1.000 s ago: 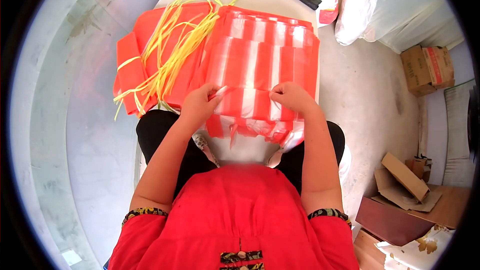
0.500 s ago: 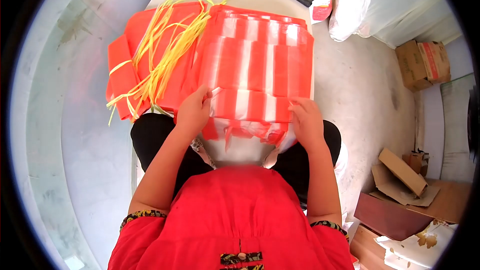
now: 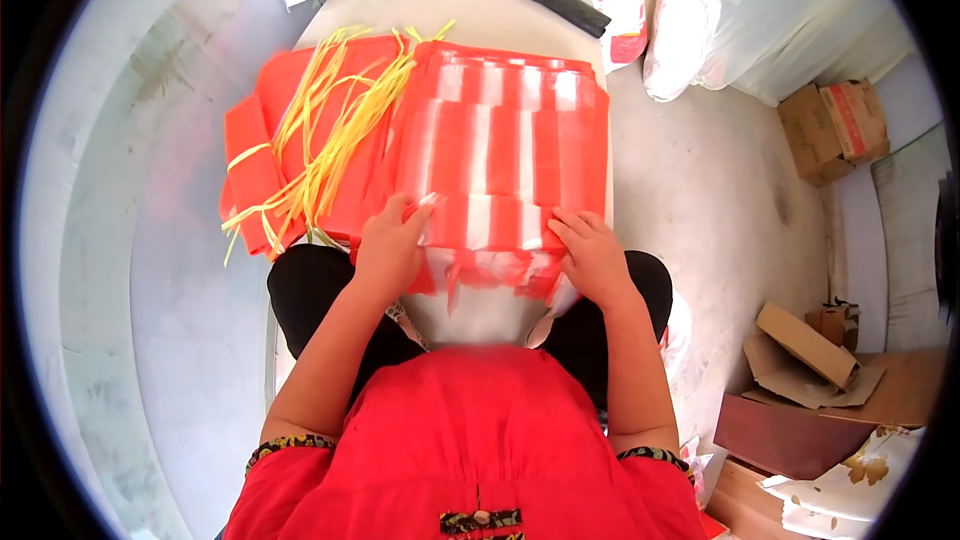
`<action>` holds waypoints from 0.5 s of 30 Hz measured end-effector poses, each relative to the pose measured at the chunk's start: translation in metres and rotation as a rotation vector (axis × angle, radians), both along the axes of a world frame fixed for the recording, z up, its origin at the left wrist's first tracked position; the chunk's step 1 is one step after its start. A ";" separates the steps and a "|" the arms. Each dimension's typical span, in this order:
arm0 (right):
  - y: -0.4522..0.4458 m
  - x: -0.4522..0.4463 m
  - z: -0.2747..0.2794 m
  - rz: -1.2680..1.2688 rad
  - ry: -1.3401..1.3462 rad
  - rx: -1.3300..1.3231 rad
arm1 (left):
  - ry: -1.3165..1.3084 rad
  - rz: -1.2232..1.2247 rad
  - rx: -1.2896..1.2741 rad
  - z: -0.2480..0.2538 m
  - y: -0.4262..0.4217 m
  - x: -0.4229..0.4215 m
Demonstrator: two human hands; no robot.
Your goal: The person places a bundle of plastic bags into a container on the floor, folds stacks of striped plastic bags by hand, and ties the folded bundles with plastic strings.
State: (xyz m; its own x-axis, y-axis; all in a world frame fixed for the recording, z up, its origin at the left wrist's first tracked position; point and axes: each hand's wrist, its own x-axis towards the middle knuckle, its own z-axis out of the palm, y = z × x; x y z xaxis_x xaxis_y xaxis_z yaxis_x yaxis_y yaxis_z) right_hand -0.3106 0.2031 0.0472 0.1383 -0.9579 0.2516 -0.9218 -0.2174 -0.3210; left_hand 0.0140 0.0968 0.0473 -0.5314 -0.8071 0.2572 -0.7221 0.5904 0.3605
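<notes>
A stack of thin red-and-white striped plastic bags (image 3: 510,155) lies flat in front of me, its near edge uneven and crumpled. My left hand (image 3: 390,248) rests at the near left corner of the stack, fingers stretched out and thumb on the plastic. At the near right edge, my right hand (image 3: 594,252) lies with its fingers extended on the top bag. Neither hand is wrapped round anything. Left of the stack are folded red sheets (image 3: 355,155), with a bunch of yellow ties (image 3: 345,130) spread over them.
A pale table (image 3: 460,12) carries the stack. Beyond it are a black roll (image 3: 552,2) and white printed sacks (image 3: 620,0). A closed carton (image 3: 835,130) stands far right on the floor, and an opened cardboard box (image 3: 800,425) sits nearer, lower right.
Both hands have gone from pinching the top bag's near corners to lying on it with fingers extended. The view has shifted slightly, and the stack appears lower in it.
</notes>
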 end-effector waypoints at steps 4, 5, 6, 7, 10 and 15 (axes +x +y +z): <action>0.002 0.001 0.010 -0.007 0.005 0.035 | 0.047 -0.060 -0.107 -0.002 -0.004 0.004; 0.003 0.002 0.013 0.003 0.005 0.028 | 0.041 -0.066 -0.131 0.000 -0.004 0.005; 0.003 0.003 0.014 -0.004 0.021 0.000 | 0.041 -0.069 -0.137 0.004 -0.003 0.005; 0.003 0.004 0.013 -0.011 0.037 -0.028 | 0.042 -0.072 -0.142 0.009 -0.002 0.006; 0.000 0.008 0.008 -0.032 0.036 -0.104 | 0.076 -0.098 -0.172 0.016 -0.003 0.007; -0.006 -0.001 -0.004 -0.038 0.083 -0.120 | 0.155 -0.212 -0.047 0.017 -0.017 0.017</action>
State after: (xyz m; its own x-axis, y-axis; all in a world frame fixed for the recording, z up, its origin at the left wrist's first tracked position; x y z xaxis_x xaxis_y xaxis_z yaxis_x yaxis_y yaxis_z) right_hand -0.3119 0.1971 0.0427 0.1274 -0.9266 0.3537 -0.9523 -0.2140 -0.2174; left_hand 0.0315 0.0800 0.0645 -0.6385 -0.6674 0.3834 -0.5189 0.7411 0.4260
